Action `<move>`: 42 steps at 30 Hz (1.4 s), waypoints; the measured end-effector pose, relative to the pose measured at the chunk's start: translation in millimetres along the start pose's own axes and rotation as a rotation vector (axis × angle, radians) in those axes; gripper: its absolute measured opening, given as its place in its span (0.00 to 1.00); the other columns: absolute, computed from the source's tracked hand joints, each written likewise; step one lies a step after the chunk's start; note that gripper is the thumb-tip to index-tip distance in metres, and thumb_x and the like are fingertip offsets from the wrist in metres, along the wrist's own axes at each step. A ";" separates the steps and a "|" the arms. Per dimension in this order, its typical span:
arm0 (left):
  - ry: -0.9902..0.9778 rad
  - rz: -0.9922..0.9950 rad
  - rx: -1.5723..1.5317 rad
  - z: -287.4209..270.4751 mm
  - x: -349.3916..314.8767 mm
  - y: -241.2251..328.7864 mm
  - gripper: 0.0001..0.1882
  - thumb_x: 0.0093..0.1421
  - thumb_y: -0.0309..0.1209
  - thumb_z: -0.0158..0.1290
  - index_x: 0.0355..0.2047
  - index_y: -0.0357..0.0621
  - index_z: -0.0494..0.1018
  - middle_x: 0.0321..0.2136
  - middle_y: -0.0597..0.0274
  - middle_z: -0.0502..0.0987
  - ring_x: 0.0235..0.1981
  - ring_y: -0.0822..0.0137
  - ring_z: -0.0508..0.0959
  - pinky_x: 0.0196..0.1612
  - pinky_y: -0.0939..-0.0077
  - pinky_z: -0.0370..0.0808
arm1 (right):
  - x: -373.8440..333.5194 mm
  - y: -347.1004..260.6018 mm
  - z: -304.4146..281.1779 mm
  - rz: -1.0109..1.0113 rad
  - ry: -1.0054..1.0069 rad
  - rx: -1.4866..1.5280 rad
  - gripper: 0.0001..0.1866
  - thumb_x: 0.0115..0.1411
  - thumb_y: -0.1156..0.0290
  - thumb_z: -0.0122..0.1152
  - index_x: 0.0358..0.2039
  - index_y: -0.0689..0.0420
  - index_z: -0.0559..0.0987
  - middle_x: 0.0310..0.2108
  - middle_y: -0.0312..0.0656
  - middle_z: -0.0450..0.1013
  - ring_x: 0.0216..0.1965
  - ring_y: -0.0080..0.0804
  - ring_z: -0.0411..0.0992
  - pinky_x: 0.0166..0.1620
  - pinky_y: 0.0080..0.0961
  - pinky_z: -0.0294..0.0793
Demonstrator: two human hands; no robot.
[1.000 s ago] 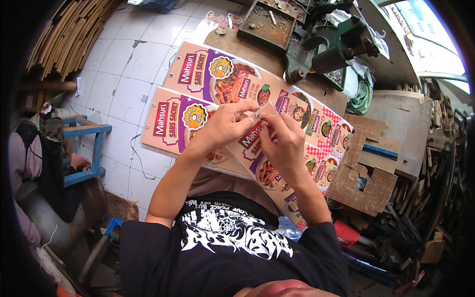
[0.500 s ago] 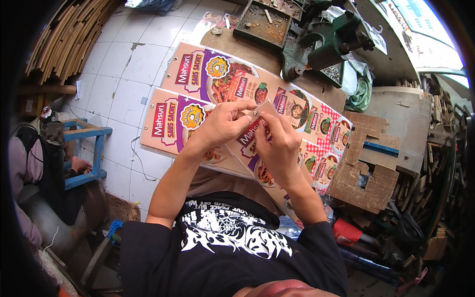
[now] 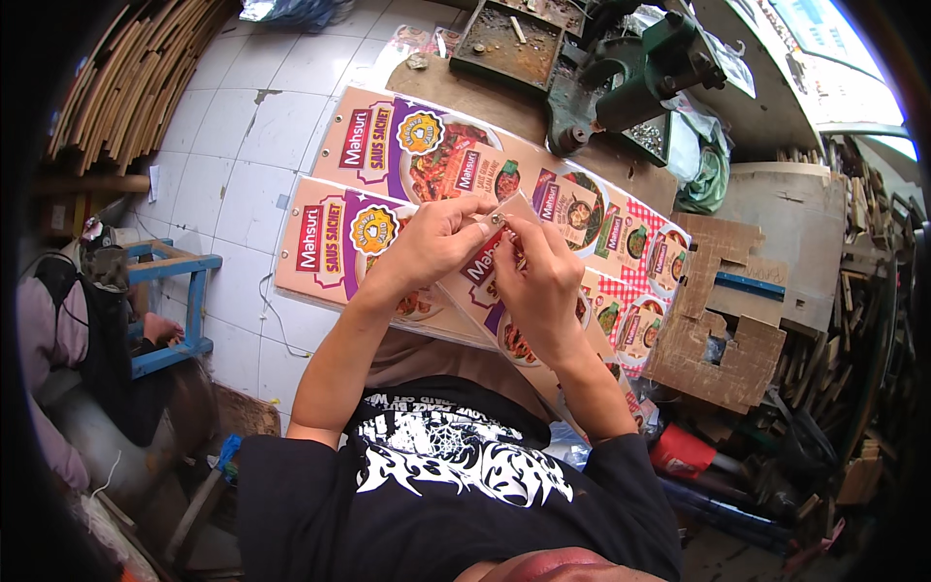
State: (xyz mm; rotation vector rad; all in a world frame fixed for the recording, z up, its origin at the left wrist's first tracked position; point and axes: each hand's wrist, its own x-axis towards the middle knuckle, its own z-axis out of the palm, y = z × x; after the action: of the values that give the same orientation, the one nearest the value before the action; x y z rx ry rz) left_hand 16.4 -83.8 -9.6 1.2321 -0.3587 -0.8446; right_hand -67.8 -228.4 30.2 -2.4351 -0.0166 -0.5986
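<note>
At 9 o'clock a seated person (image 3: 68, 330) sits by a blue stool (image 3: 170, 301), apart from the work. Two long printed cards lie flat on the floor tiles (image 3: 208, 145) and the bench (image 3: 621, 170): the near card (image 3: 335, 242) and, at 12 o'clock from it, the far card (image 3: 388, 145), each with small metal eyelets already set in the left-end corners, so that end looks finished. A third card (image 3: 485, 276) is held up over them at the middle of the view. The left hand (image 3: 436, 238) is closed, pinching its top corner, and the right hand (image 3: 538, 281) is closed on the same corner from 5 o'clock, fingertips meeting at a small metal eyelet (image 3: 497, 219). By the look of it, this eyelet is being seated by hand and has not yet been pressed. The green press (image 3: 635, 82) stands at 1 o'clock with a rusty tray (image 3: 504, 39) beside it. Cardboard offcuts (image 3: 722, 320) lie at 3 o'clock.
</note>
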 end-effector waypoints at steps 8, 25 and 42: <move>0.013 0.001 -0.078 6.2 0.6 -2.6 0.12 0.66 0.25 0.46 0.47 0.36 0.73 0.24 0.75 0.71 0.23 0.87 0.64 0.23 0.89 0.59 | -2.2 -4.3 -3.9 0.075 -0.072 0.030 0.13 0.51 0.81 0.61 0.39 0.64 0.77 0.28 0.50 0.73 0.26 0.47 0.74 0.29 0.37 0.74; 0.048 0.023 -0.005 7.8 -2.3 4.1 0.13 0.65 0.23 0.46 0.48 0.33 0.72 0.30 0.69 0.76 0.29 0.84 0.71 0.30 0.87 0.69 | -2.1 -4.8 -1.5 0.078 -0.057 0.075 0.13 0.49 0.82 0.61 0.38 0.64 0.77 0.27 0.49 0.72 0.24 0.46 0.74 0.27 0.36 0.73; 0.053 0.048 -0.007 11.0 -1.6 8.0 0.12 0.64 0.22 0.46 0.46 0.34 0.73 0.30 0.70 0.75 0.30 0.83 0.72 0.31 0.86 0.70 | -1.5 -6.5 -0.8 0.170 -0.025 0.120 0.11 0.50 0.81 0.62 0.37 0.64 0.78 0.27 0.47 0.74 0.24 0.39 0.75 0.28 0.31 0.74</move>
State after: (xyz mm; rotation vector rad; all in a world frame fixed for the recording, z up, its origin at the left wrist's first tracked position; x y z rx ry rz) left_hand 11.1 -89.4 1.6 1.2324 -0.3413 -0.7701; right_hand -70.4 -223.4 33.9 -2.2999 0.1387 -0.4768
